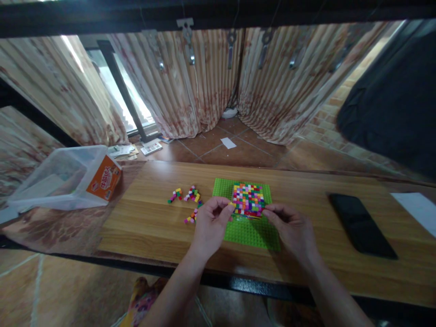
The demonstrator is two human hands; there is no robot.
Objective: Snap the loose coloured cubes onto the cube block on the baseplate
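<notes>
A block of small multicoloured toy bricks [248, 197] is built up on a green studded baseplate [252, 236] on the wooden table. My left hand [211, 222] is at the block's left side, thumb and forefinger pinched on a small yellow brick [232, 205]. On the opposite side, my right hand [294, 227] grips the block's near right corner with thumb and fingertips; whether a loose brick is also between them is hidden. Left of the baseplate lie small clusters of loose bricks [192, 194], partly covered by my left hand.
A black phone [361, 225] and a white paper sheet [417, 211] lie at the right. A clear plastic bin [64, 172] with an orange label stands beyond the table's left end. A dark bar crosses overhead with metal hooks [187, 38] hanging down. Curtains [204, 86] close off the back.
</notes>
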